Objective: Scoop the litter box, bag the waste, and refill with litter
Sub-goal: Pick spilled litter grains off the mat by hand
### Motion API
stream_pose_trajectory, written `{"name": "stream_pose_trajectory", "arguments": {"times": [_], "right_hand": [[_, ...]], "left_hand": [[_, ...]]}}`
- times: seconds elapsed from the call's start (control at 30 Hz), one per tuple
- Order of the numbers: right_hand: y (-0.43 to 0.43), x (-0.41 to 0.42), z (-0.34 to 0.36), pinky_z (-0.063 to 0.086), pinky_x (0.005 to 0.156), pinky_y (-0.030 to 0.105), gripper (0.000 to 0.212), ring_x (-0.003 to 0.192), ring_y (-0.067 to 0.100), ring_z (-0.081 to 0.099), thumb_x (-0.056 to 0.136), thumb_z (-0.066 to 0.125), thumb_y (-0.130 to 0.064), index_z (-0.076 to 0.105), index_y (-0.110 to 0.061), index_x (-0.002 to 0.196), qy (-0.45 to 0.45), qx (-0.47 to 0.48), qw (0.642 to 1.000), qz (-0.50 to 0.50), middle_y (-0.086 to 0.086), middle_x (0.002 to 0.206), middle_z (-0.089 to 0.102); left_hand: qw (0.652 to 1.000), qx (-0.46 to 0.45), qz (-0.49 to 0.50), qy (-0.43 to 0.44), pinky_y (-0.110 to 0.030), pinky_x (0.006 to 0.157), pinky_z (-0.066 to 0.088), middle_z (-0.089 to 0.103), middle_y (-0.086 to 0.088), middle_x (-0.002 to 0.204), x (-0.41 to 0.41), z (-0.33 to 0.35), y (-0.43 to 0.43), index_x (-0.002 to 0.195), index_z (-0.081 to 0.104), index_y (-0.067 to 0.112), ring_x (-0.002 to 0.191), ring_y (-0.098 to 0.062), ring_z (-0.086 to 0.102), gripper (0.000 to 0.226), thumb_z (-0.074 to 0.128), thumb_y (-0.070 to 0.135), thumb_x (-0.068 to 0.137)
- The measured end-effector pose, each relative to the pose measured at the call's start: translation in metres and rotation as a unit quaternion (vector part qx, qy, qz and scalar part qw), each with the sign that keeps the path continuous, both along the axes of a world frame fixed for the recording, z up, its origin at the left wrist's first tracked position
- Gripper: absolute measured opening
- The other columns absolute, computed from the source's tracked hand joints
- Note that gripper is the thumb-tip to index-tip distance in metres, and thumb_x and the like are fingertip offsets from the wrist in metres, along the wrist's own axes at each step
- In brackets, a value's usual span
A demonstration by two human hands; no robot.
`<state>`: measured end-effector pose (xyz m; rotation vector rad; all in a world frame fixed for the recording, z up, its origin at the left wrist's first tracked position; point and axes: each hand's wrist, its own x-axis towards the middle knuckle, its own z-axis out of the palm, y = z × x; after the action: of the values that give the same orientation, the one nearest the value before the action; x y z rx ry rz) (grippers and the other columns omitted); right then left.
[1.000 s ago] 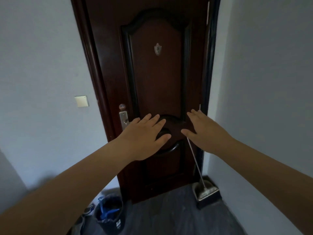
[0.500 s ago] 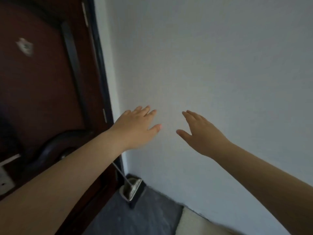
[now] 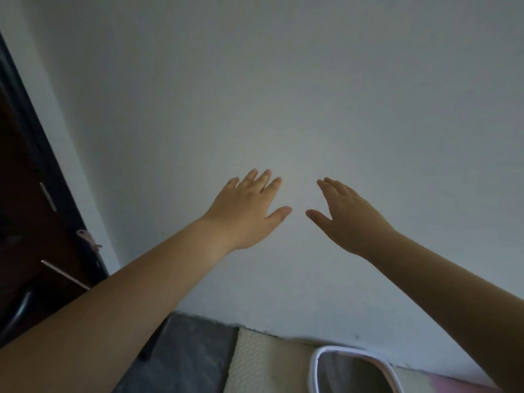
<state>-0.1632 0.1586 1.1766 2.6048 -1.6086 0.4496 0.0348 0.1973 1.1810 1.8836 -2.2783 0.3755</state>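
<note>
My left hand (image 3: 246,211) and my right hand (image 3: 346,219) are stretched out in front of me at mid-height, palms down, fingers straight and spread, holding nothing. They hang in front of a plain white wall. At the bottom right a white-rimmed litter box (image 3: 326,361) shows partly, cut off by the frame's edge; its inside looks grey. It stands on a cream textured mat (image 3: 263,364) by the wall's foot. No scoop, bag or litter sack is in sight.
A dark brown door (image 3: 25,222) with its frame fills the left edge. A thin metal handle (image 3: 65,275) leans across it. Dark grey floor (image 3: 187,353) lies between the door and the mat.
My view has swung right, from the door to the white wall. The litter box and mat have come into view at the bottom. Both hands stay outstretched and empty.
</note>
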Motion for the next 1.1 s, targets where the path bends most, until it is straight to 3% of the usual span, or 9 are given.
{"name": "stream_pose_trajectory", "arguments": {"times": [0.3,0.47,0.73,0.93,1.1], "right_hand": [[-0.079,0.013,-0.085,0.001,0.118,0.031,0.077,0.148,0.018,-0.004,0.097,0.031,-0.053,-0.001,-0.011,0.153,-0.035,-0.001,0.999,0.007,0.005,0.161,-0.002],[-0.142,0.039,-0.146,0.003,0.121,0.04,0.08,0.147,0.024,-0.012,0.095,0.022,-0.056,-0.005,-0.008,0.152,-0.005,-0.011,1.0,-0.024,0.01,0.16,-0.011],[-0.233,0.06,-0.266,0.001,0.12,0.04,0.082,0.147,0.027,-0.012,0.093,0.018,-0.06,-0.005,-0.007,0.152,0.023,0.032,0.998,-0.056,0.012,0.16,-0.011],[-0.27,0.058,-0.406,0.007,0.12,0.042,0.08,0.147,0.028,-0.006,0.095,0.023,-0.056,0.001,-0.005,0.152,0.018,0.101,0.994,-0.042,0.013,0.16,-0.004],[-0.276,0.039,-0.579,0.002,0.121,0.039,0.077,0.147,0.025,-0.012,0.097,0.024,-0.052,-0.004,-0.006,0.152,0.039,0.164,0.985,-0.039,0.011,0.16,-0.011]], "left_hand": [[1.0,-0.012,-0.019,-0.015,-0.044,0.119,-0.001,-0.013,-0.003,0.16,0.008,-0.079,-0.073,0.152,-0.006,0.02,0.146,-0.021,-0.015,0.072,0.01,0.06,0.094],[0.999,-0.026,-0.034,-0.021,-0.046,0.119,0.002,-0.004,-0.006,0.16,0.032,-0.144,-0.15,0.153,0.003,0.018,0.147,-0.026,-0.007,0.079,0.004,0.066,0.09],[0.998,0.014,-0.049,0.022,-0.044,0.117,0.001,0.003,-0.008,0.16,0.052,-0.267,-0.251,0.153,0.009,0.017,0.147,-0.028,0.0,0.079,0.012,0.067,0.091],[0.995,0.072,-0.039,0.059,-0.047,0.118,0.008,0.006,-0.009,0.16,0.049,-0.413,-0.286,0.152,0.012,0.014,0.147,-0.029,0.002,0.076,0.014,0.063,0.094],[0.987,0.137,-0.024,0.078,-0.046,0.119,0.005,0.0,-0.01,0.16,0.044,-0.596,-0.287,0.153,0.008,0.01,0.147,-0.027,-0.004,0.073,0.022,0.055,0.097]]}}
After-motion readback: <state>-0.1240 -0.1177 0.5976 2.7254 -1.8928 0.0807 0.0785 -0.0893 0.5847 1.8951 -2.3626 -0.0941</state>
